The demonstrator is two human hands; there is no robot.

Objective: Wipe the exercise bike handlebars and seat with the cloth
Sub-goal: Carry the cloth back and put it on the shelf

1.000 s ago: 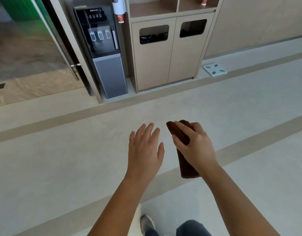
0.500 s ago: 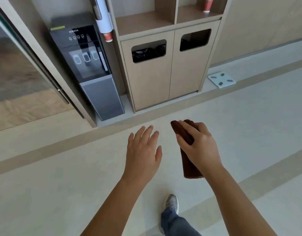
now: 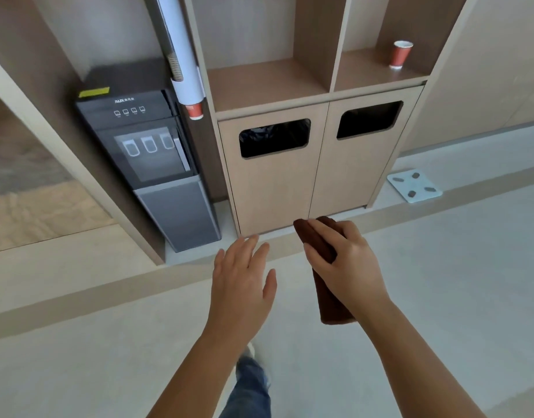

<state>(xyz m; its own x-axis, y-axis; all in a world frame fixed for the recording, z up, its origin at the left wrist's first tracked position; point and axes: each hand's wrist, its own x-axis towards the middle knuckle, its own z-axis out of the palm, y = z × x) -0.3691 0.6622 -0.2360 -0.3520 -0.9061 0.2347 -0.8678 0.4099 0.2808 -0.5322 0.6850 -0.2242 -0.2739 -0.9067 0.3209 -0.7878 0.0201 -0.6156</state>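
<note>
A folded dark brown cloth [image 3: 332, 306] hangs from my right hand [image 3: 347, 260], which grips it near its upper end, fingers wrapped over it. My left hand [image 3: 241, 282] is held out beside it, palm down, fingers apart, holding nothing. Both hands hover over the pale floor in front of a wooden cabinet. No exercise bike is in view.
A wooden cabinet [image 3: 317, 164] with two bin openings stands straight ahead, open shelves above it holding a red paper cup [image 3: 401, 54]. A black water dispenser [image 3: 151, 158] and a cup tube [image 3: 184, 64] stand to its left. A white scale [image 3: 413, 187] lies on the floor at right.
The cabinet and dispenser have grown larger and nearer as I walk towards them. My hands keep the same pose, the cloth still in my right hand.
</note>
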